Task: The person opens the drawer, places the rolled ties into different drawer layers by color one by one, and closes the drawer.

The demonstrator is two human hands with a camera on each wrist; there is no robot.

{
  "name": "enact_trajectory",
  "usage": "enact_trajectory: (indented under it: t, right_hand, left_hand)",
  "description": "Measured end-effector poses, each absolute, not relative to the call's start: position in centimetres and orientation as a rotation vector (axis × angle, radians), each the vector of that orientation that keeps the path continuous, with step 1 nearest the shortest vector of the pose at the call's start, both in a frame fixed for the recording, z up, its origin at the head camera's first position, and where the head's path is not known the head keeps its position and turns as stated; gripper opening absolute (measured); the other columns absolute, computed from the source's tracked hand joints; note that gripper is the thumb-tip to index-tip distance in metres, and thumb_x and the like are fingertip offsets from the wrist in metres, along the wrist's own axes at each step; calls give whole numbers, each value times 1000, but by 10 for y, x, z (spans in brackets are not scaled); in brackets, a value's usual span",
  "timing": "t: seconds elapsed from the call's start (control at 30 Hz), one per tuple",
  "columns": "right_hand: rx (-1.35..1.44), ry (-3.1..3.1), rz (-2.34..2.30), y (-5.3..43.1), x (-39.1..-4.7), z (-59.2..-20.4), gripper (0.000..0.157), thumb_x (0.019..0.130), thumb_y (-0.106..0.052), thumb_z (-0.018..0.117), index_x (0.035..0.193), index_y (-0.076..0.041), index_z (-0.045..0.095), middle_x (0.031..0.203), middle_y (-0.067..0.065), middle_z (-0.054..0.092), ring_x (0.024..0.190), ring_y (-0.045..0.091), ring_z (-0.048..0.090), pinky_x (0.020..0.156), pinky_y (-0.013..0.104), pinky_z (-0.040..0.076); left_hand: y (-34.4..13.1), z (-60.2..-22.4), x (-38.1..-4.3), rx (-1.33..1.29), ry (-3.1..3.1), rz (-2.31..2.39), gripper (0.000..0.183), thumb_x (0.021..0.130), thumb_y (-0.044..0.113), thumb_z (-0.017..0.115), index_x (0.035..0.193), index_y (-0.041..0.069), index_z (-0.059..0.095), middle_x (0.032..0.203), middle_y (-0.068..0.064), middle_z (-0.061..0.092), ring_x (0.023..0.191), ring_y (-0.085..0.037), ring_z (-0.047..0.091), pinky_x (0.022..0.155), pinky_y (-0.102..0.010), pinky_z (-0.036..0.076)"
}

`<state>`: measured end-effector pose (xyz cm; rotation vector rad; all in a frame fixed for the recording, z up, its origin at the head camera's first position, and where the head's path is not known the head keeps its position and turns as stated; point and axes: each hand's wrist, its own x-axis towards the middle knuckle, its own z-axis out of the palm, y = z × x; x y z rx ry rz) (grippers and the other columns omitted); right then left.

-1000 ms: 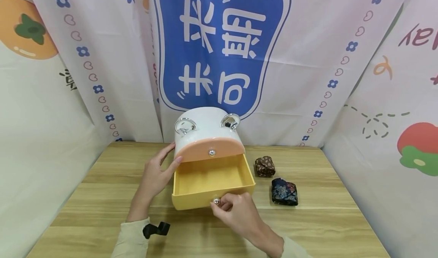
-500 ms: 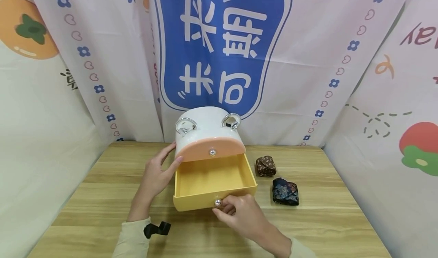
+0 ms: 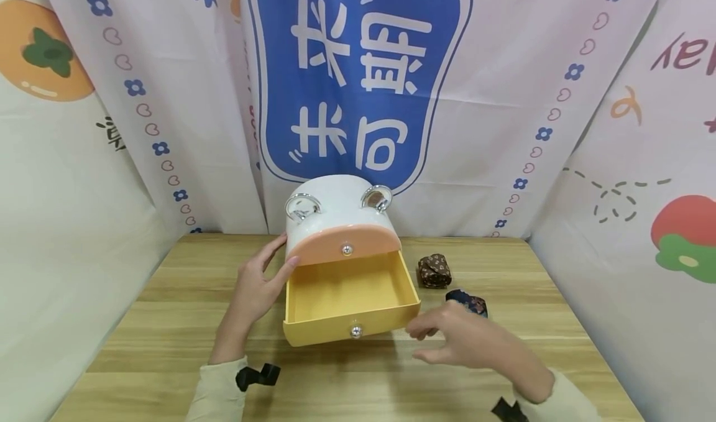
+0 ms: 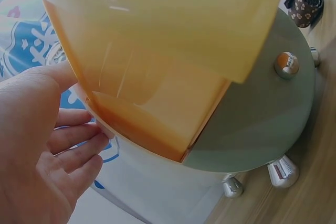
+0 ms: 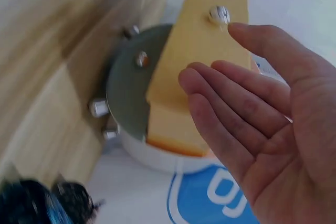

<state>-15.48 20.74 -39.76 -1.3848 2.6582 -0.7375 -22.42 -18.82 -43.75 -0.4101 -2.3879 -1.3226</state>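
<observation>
A white storage box (image 3: 339, 201) with an orange top drawer (image 3: 319, 248) stands at the back of the table. Its yellow drawer (image 3: 330, 330) is pulled out, showing a bare inside and a silver knob (image 3: 356, 332). My left hand (image 3: 258, 285) rests against the box's left side, thumb at the front edge; the left wrist view shows its fingers along the white wall. My right hand (image 3: 461, 338) is in the air off the drawer's right front corner, fingers apart and holding nothing. Behind it lies a dark blue floral pouch (image 3: 468, 301), partly hidden by the hand.
A small brown patterned pouch (image 3: 434, 271) lies right of the box, behind the blue one. Silver ring handles (image 3: 304, 207) stick up from the box top. In the left wrist view a green lower drawer (image 4: 252, 124) and silver feet (image 4: 283, 171) show. Printed cloth surrounds the table (image 3: 168, 322).
My right hand has let go of the drawer knob and moved right, towards the blue pouch. The drawer came out slightly further early on. My left hand has stayed in place.
</observation>
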Motion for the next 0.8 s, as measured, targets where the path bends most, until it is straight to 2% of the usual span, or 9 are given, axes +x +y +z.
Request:
enact_trajectory:
  t: [0.23,0.43,0.53,0.67,0.8]
  right_hand:
    - [-1202,2724,-635,240,-173,-369,40,94,-29,81,125,-5,75,117,6,80,102,18,78,89,30,66]
    - [-989,2830,-558,264,-195,-358,49,95,-32,80,133,-4,70,129,11,76,112,30,76,96,46,64]
    - [-916,2878,-533,277,-206,-359,56,96,-35,79,139,-1,66,133,16,74,118,37,73,101,54,61]
    - [-857,2929,-528,291,-223,-368,64,96,-38,78,144,1,62,136,20,71,121,41,71,103,57,59]
    - [-808,2972,-563,301,-237,-384,64,96,-35,79,146,1,60,138,22,70,123,44,69,105,59,58]
  left_hand:
    - [-190,-438,-224,-403,-2383,-1319,58,104,31,69,155,9,53,162,-16,51,151,-40,47,122,-60,42]
    - [-191,-440,-223,-397,-2384,-1321,57,104,31,69,155,10,53,162,-13,51,151,-40,47,121,-59,42]
    - [-191,-440,-223,-405,-2382,-1320,57,105,31,69,155,9,53,162,-14,51,151,-40,47,121,-59,42]
    - [-189,-439,-223,-411,-2378,-1323,58,105,31,69,155,9,52,162,-16,50,151,-41,47,121,-60,42]
    - [-188,-439,-224,-405,-2381,-1328,58,104,32,69,155,10,52,162,-16,50,151,-40,47,122,-61,42]
